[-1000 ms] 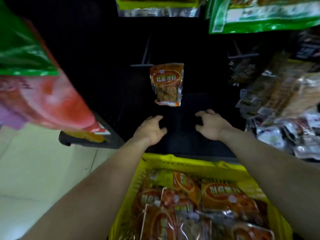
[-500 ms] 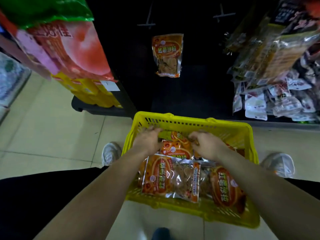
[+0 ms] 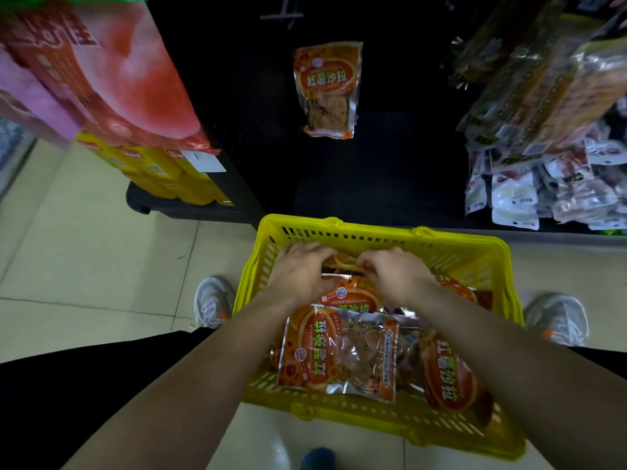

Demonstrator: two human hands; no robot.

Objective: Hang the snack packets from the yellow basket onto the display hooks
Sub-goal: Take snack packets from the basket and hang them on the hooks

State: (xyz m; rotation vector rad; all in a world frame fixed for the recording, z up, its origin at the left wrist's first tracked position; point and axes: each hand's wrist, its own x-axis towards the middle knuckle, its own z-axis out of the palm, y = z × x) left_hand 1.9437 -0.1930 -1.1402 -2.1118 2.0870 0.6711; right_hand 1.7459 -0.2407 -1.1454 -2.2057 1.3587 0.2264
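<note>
A yellow slotted plastic shopping basket (image 3: 383, 232) sits on a pale tiled floor (image 3: 84, 266) between the person's two feet in grey sneakers (image 3: 212, 301). It is filled with orange foil snack packets with clear windows, lying flat and overlapping. The front packet (image 3: 339, 351) lies with its long axis across the basket, its printed top to the left. Another packet (image 3: 451, 374) at the right lies tilted, top toward the far side.

Both hands reach into the far end of the basket. The left hand (image 3: 300, 271) and the right hand (image 3: 395, 276) have curled fingers pinching the top edge of one orange packet (image 3: 346, 262) between them; the packet is mostly hidden beneath the hands, so its direction cannot be told.

Beyond the basket stands a black display panel (image 3: 254, 96). One matching orange packet (image 3: 326, 89) hangs there upright, long axis vertical. An empty metal hook (image 3: 281, 16) is up and to its left. Red and yellow bags (image 3: 112, 79) hang at the left, and mixed pale packets (image 3: 543, 147) crowd the right.
</note>
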